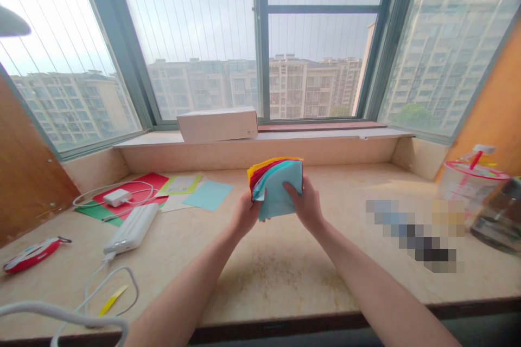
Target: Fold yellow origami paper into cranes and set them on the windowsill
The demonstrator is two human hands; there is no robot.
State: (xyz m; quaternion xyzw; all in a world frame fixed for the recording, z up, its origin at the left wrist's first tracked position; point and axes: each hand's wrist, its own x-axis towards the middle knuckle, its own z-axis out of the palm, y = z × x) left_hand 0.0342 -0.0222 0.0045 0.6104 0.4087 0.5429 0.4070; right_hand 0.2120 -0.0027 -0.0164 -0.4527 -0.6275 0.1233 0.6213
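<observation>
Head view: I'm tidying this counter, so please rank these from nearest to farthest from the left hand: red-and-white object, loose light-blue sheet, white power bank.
1. Loose light-blue sheet: just left of the left hand.
2. White power bank: farther left.
3. Red-and-white object: at the picture's far left.

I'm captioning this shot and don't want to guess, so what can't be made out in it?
All in the head view:
1. Left hand and right hand: most fingers hidden behind the paper stack.
2. Sheet count: edges packed too closely.
3. Print on the white box: too small.
4. Whatever lies under the pixelated patch: masked by blocks.
5. Grey shape, upper left: cut off by the left edge.
</observation>
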